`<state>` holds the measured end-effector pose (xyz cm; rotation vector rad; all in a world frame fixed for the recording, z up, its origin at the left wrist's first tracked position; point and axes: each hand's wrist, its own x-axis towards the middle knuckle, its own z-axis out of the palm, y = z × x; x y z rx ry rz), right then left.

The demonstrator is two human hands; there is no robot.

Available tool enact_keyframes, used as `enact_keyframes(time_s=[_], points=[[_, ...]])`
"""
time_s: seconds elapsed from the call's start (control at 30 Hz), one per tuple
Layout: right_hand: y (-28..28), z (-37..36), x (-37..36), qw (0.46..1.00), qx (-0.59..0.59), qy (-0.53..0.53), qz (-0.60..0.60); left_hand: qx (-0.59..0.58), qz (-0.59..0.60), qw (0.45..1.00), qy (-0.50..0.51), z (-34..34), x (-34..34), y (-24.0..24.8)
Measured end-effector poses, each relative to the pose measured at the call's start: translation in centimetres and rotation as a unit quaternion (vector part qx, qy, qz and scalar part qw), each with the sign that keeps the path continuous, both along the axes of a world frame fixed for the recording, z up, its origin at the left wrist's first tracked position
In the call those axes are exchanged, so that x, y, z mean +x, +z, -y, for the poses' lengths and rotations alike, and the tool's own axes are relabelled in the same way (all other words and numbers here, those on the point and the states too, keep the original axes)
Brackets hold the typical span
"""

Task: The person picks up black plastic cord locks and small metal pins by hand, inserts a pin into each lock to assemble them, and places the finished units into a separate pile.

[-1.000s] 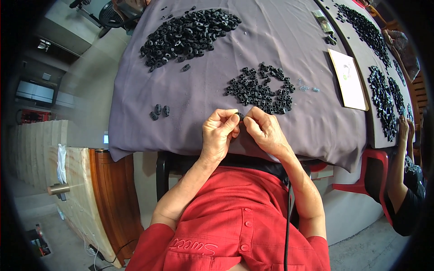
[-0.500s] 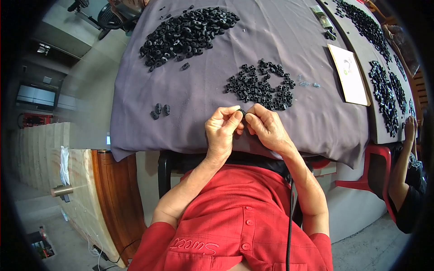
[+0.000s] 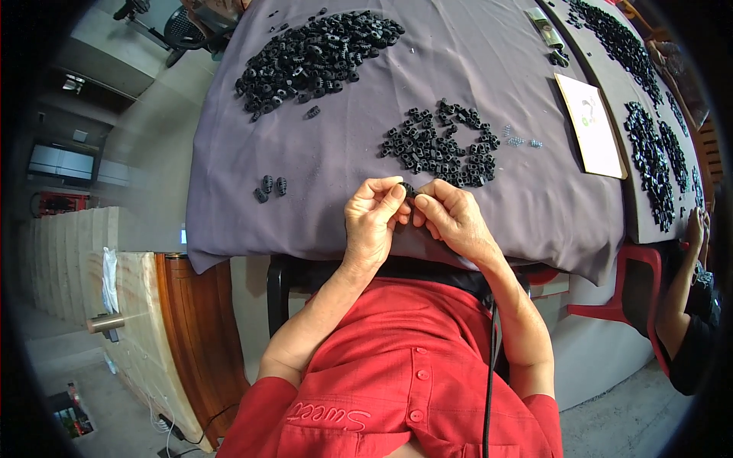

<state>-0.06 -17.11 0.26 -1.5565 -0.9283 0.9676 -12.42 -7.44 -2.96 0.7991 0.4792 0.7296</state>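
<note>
Near the front edge of the table, my left hand (image 3: pixel 372 220) pinches a small black plastic piece (image 3: pixel 408 188) between thumb and fingers. My right hand (image 3: pixel 456 219) is closed against the same piece from the other side, its thumb and forefinger pressed together there. The fingers hide most of the piece. Just beyond my hands lies a cluster of small black hollow pieces (image 3: pixel 435 149), with several thin metal springs (image 3: pixel 515 141) to its right. To the left sit 3 ridged black pieces (image 3: pixel 267 185).
At the far left is a large heap of ridged black pieces (image 3: pixel 313 57). A pale board (image 3: pixel 588 126) and a tube (image 3: pixel 544 29) lie at the right. Another table holds more black heaps (image 3: pixel 649 164), where a co-worker's hand (image 3: pixel 696 229) rests beside a red chair (image 3: pixel 634 278).
My fingers have shifted slightly, and more of the black piece shows between them. The co-worker's hand at the right has changed position.
</note>
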Motion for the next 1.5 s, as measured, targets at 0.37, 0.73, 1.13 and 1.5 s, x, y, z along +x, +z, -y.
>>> enact_keyframes(time_s=[0.37,0.73,1.13,1.5], points=[[-0.5,0.0,-0.8,0.998,0.031,-0.055,0.015,0.000,0.007,1.000,-0.003,0.1,-0.1,0.0],[-0.9,0.0,-0.6,0.994,0.060,-0.064,-0.057,-0.031,0.025,0.999,0.029,-0.3,-0.5,1.1],[-0.6,-0.2,-1.0,0.995,0.047,-0.083,-0.020,0.158,-0.055,0.984,0.052,0.4,-0.1,1.4],[-1.9,-0.3,-0.9,0.975,0.115,-0.141,-0.125,0.077,-0.057,0.995,0.013,-0.3,-0.1,1.1]])
